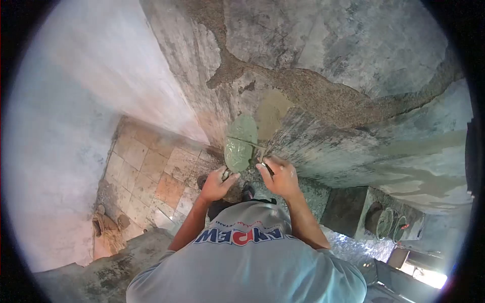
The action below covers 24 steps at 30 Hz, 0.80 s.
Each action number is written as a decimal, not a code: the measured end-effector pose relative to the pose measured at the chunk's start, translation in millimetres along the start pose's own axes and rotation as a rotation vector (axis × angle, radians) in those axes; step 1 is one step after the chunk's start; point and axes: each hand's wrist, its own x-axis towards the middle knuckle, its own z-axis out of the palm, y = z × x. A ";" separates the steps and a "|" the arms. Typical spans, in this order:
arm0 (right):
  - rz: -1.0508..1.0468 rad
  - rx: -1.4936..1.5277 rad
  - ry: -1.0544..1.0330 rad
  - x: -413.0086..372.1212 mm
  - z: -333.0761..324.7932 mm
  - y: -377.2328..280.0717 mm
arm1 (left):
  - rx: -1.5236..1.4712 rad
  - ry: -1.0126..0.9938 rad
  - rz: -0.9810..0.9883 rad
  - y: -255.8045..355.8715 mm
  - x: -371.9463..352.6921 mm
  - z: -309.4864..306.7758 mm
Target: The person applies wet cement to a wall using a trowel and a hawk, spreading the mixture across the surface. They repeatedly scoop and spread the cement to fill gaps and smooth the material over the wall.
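My left hand [218, 186] is closed at the near end of an oval board [243, 125] coated with wet grey-green mortar [237, 155]. In my right hand [280, 177] is the handle of a trowel [260, 147]. Seen edge-on, its thin blade lies across the middle of the board, over the mortar. Just beyond, a damp, smooth mortar patch [273, 111] covers part of the wall [298, 134]. My fingers hide most of both handles.
A rough strip of exposed mortar [323, 93] runs across the wall. Pale floor tiles [146, 166] lie at left, with a crumpled brown bag [107, 230] by them. At right is a concrete block [346, 209] with round coils or rims [386, 222] alongside.
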 end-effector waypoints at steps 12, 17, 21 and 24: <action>0.090 -0.149 0.007 5.7 12.8 70.5 | 0.156 -0.192 0.035 -21.6 39.3 4.1; 0.074 -0.241 0.041 19.0 15.7 109.0 | 0.118 -0.223 -0.013 -17.6 59.3 13.8; 0.172 -0.282 -0.041 32.8 16.6 116.0 | 0.114 -0.195 0.041 -19.0 65.7 17.6; 0.284 -0.302 -0.059 44.4 18.8 118.8 | 0.138 -0.220 0.003 -22.9 64.2 18.1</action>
